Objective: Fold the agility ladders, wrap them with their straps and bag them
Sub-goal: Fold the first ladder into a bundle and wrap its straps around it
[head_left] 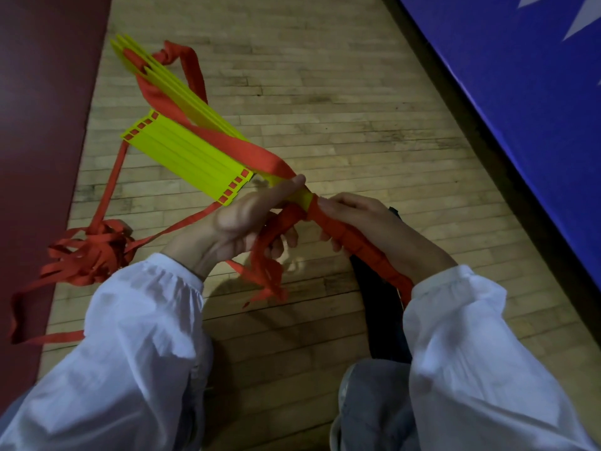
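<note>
Red strap [359, 247] is wound in tight turns round the near end of a bundle of yellow rungs [198, 104], and the right hand [357, 219] grips that wrapped end with its fingers curled over it. Just beside it, the left hand [242, 222] clutches the loose run of the same strap, with one digit stretched along the bare yellow at the last turn. Frayed strap ends hang below this hand. The bundle slants up and away from the hands, fanning apart at its far end, with a broad band of strap lying along it. A second ladder [185, 157] lies flat on the wooden floor [325, 92], its rungs side by side, just left of the held bundle. Its straps trail to a tangled heap [91, 252] at the floor's left edge, partly over a dark red mat [32, 125]. A blue panel [520, 109] runs along the floor's right edge. White sleeves [140, 336] cover both forearms.
</note>
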Demonstrator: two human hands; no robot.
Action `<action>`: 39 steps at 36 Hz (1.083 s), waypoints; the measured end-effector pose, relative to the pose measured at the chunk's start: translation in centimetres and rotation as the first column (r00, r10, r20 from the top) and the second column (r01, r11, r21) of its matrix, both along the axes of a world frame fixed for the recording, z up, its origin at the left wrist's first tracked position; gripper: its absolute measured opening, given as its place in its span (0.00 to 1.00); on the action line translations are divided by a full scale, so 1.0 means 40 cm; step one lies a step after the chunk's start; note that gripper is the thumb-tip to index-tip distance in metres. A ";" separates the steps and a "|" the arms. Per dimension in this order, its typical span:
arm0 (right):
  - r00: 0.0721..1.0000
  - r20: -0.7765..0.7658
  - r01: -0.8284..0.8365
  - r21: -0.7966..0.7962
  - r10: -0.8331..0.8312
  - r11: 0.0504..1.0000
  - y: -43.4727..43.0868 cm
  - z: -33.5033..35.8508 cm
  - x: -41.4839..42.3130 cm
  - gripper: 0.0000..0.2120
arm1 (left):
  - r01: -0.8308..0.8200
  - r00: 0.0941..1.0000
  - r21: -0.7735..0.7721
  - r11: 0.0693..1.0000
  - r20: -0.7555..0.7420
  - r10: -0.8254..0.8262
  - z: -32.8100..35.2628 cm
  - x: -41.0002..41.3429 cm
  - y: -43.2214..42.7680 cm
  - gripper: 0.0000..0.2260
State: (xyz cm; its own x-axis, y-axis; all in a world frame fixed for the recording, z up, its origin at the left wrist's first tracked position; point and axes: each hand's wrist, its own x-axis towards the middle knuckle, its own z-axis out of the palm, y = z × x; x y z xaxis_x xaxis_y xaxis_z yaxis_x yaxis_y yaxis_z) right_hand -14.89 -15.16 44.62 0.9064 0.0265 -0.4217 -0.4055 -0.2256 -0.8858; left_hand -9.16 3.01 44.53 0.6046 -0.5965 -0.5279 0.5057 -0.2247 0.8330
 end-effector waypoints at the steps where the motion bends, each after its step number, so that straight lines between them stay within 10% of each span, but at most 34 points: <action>1: 1.000 0.005 -0.002 -0.013 0.002 1.000 -0.001 0.001 -0.001 0.12 | 0.024 1.000 0.002 1.000 -0.002 -0.024 -0.002 0.002 0.003 0.27; 25: 0.999 -0.026 0.030 -0.251 -0.037 0.968 0.013 -0.006 0.003 0.21 | -0.064 0.998 -0.076 0.995 -0.011 0.063 -0.024 0.008 -0.007 0.12; 39: 0.993 0.042 0.113 -0.127 -0.108 0.985 -0.003 -0.004 0.004 0.11 | 0.020 0.995 -0.180 0.983 -0.089 -0.036 -0.015 0.009 0.005 0.11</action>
